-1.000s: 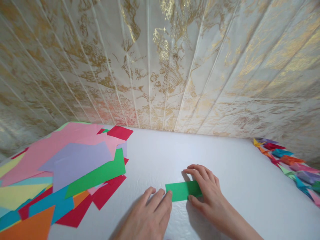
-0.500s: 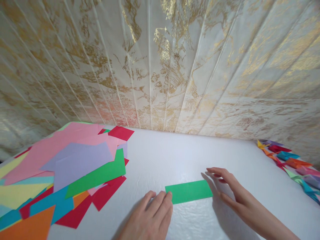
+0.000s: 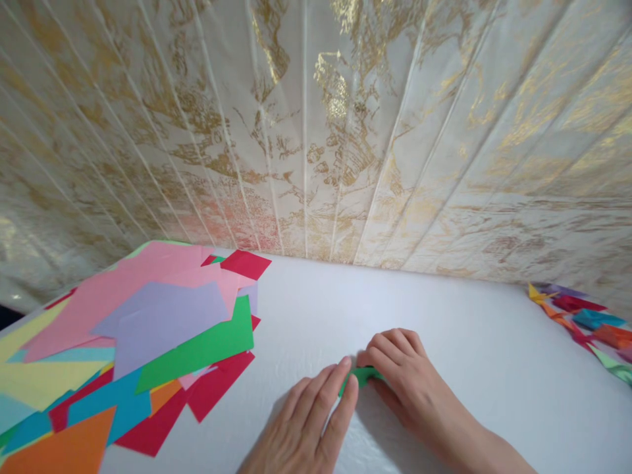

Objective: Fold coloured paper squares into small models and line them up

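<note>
A small green paper strip (image 3: 364,375) is on the white table between my hands, mostly hidden by fingers. My left hand (image 3: 310,416) holds its left end, thumb and forefinger on either side of a bit of green. From the right, my right hand (image 3: 405,370) pinches the strip with bent fingers, bringing its right end over toward the left. The part between the hands looks raised and bent over. Whether a crease is pressed in it is hidden.
A loose pile of coloured paper sheets (image 3: 168,322) covers the table's left side. At the far right edge lie several folded paper pieces (image 3: 597,319) in mixed colours. A gold-patterned pleated curtain (image 3: 316,131) hangs behind the white table (image 3: 395,296).
My right hand, open beside the strip before, has moved left and closed on its right end. The strip, flat and long earlier, is now bent over. The view has shifted slightly right-to-left.
</note>
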`<control>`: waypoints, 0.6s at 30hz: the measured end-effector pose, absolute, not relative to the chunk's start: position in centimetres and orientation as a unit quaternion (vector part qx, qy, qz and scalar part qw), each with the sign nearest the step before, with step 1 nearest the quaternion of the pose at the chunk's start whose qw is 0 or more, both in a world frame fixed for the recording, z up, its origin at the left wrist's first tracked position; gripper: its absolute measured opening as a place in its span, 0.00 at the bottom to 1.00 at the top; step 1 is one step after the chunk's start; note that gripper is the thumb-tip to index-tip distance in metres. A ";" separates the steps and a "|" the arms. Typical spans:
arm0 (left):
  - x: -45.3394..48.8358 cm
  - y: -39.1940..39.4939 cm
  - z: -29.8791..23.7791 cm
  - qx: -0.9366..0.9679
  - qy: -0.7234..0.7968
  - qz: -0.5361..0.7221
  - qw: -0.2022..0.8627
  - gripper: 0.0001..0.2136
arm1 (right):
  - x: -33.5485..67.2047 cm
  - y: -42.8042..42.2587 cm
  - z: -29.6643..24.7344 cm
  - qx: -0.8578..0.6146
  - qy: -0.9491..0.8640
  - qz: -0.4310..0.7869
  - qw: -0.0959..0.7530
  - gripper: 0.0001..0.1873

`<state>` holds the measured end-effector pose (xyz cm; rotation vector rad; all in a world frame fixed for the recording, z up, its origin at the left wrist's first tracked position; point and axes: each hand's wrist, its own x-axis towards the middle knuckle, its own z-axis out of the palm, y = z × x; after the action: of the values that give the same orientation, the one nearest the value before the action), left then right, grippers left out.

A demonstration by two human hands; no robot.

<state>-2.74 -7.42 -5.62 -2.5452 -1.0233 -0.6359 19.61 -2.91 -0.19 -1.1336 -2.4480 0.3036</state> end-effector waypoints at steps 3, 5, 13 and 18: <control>-2.7 -7.6 -6.2 -0.891 -0.364 -0.232 0.141 0.34 | 19.6 -2.9 -0.8 -0.368 -0.895 0.099 0.231 0.12; -2.7 -7.6 -6.7 -0.886 -0.369 -0.246 0.137 0.35 | 19.7 -2.7 -1.1 -0.343 -0.908 0.086 0.225 0.12; -3.3 -7.1 -7.4 -0.911 -0.336 -0.192 0.145 0.17 | 21.3 -4.1 -0.6 -0.316 -0.925 0.100 0.184 0.16; -3.2 -7.2 -7.5 -0.914 -0.313 -0.202 0.161 0.14 | 22.2 -5.3 -1.3 -0.357 -0.891 0.191 0.205 0.07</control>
<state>-3.20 -7.24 -7.48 -2.6099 -0.8944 -0.5770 22.21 -5.29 -1.26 -0.9966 -2.4841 0.5314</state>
